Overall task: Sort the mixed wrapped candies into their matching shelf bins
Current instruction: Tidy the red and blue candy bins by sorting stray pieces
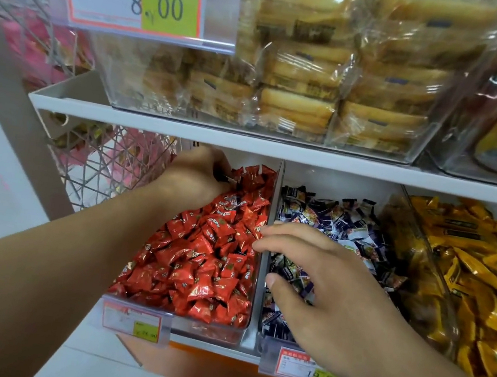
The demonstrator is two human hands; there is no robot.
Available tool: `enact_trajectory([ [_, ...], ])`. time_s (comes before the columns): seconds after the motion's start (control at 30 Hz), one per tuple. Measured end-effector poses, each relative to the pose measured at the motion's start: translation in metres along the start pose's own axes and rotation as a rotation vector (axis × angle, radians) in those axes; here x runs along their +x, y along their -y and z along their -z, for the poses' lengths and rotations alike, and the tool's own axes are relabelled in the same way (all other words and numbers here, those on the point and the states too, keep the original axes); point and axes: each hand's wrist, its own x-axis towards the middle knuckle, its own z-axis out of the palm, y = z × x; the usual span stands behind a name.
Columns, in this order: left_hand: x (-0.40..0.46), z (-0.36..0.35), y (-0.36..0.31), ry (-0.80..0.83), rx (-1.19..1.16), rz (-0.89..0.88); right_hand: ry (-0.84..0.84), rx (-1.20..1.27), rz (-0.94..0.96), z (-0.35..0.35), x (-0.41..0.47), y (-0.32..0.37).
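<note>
While the left hand (pixel 194 177) reaches deep into the back of the red-candy bin (pixel 208 331), its fingers are curled under and turned away, so whether it holds a candy I cannot tell; a thin dark sliver shows at its fingertip edge, too small to name. The right hand (pixel 330 299) hovers over the neighbouring bin of dark blue and white candies (pixel 332 219), fingers spread loosely and nothing visibly pinched, with its fingertips (pixel 262 231) reaching across the clear divider (pixel 270 223) towards the red candies (pixel 200 252). The likeliest slip, I judge, is misplacement: the two bins touch along that thin wall, and a candy let go near it could fall on the wrong side. Raking through heaped, slippery foil could also push pieces over the low front lip above the price tag (pixel 134 322). A stray buried under its neighbours would be easy to miss, since each heap is dense and uniform in colour. The wrappers are small crinkled pillows with pinched, serrated ends, glossy and light-catching; the bins are rigid transparent plastic with straight walls. To the right lie yellow candies (pixel 482 285) in a further clear bin, in longer flat packets, and the white shelf (pixel 185 128) above carries cellophane-wrapped pastries (pixel 320 80).
</note>
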Motion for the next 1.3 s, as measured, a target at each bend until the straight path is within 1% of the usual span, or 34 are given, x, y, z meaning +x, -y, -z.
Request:
enact_trajectory([
  [0.2,-0.003,0.003,-0.002,-0.007,-0.02,-0.01,0.003,-0.001,-0.001,-0.001,-0.002,0.001],
  [0.37,-0.008,0.004,-0.005,-0.006,0.062,-0.026,0.016,0.004,-0.012,0.001,-0.002,0.002],
  [0.53,-0.013,0.006,-0.008,0.007,0.161,-0.095,0.023,0.009,-0.014,0.002,-0.002,0.002],
  [0.6,-0.015,0.007,-0.008,0.004,0.151,-0.103,0.021,0.001,-0.009,0.001,-0.003,0.002],
  [0.7,-0.022,0.012,-0.009,-0.032,0.088,-0.119,0.018,0.001,-0.007,0.0,-0.003,0.001],
  [0.83,-0.045,0.02,-0.01,-0.15,-0.031,-0.121,0.013,0.022,-0.02,0.0,-0.003,0.0],
  [0.9,-0.06,0.022,-0.007,-0.161,-0.089,-0.13,0.009,0.028,-0.028,0.001,-0.003,0.002],
  [0.97,-0.077,0.025,-0.006,-0.153,-0.188,-0.086,0.017,0.025,-0.036,0.003,-0.005,0.004],
  [1.03,-0.095,0.028,-0.013,-0.148,-0.356,0.003,0.012,0.032,-0.058,0.005,-0.008,0.007],
  [1.1,-0.114,0.031,-0.027,-0.077,-0.54,0.044,-0.038,0.073,-0.09,0.008,-0.01,0.011],
  [1.17,-0.131,0.035,-0.043,0.036,-0.674,0.021,-0.115,0.125,-0.099,0.011,-0.011,0.014],
  [1.23,-0.143,0.038,-0.058,0.132,-0.738,-0.023,-0.181,0.159,-0.097,0.015,-0.011,0.015],
  [1.3,-0.147,0.037,-0.067,0.19,-0.747,-0.056,-0.248,0.154,-0.105,0.019,-0.011,0.011],
])
